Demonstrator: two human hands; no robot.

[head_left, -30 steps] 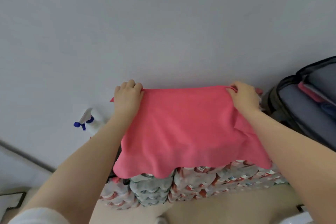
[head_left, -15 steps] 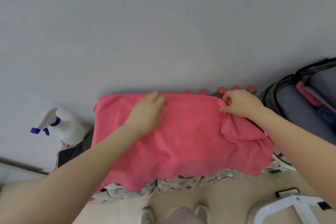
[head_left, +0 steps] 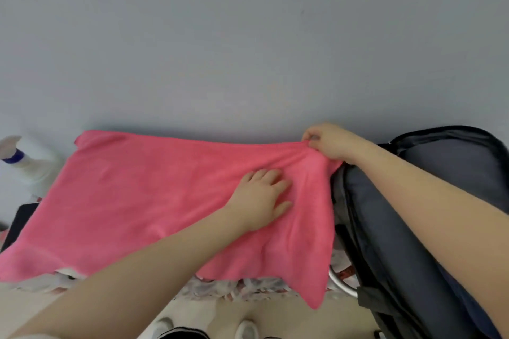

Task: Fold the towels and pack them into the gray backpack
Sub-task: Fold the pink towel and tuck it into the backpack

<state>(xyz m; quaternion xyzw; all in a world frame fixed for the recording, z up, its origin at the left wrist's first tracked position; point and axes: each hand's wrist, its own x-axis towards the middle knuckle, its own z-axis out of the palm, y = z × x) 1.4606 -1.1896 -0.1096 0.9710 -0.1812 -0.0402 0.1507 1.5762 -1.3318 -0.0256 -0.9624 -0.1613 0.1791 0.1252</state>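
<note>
A pink towel point(head_left: 143, 201) lies spread out flat over a low stack against the grey wall. My left hand point(head_left: 261, 198) presses flat on the towel's right half, fingers straight. My right hand point(head_left: 327, 140) pinches the towel's far right corner and holds it raised beside the gray backpack point(head_left: 440, 173). The backpack stands open at the right, its zipped flap folded back. The towel's near edge hangs down over the stack.
A white spray bottle point(head_left: 30, 165) with a blue collar stands at the far left by the wall. A dark flat object point(head_left: 20, 217) pokes out under the towel's left edge. Wrapped packs point(head_left: 242, 287) show below the towel. A metal tube point(head_left: 340, 285) and my shoes point(head_left: 245, 329) are below.
The towel went from held up by both hands to laid flat. My left hand let go of its corner and slid right across the towel. My right hand kept its corner pinched.
</note>
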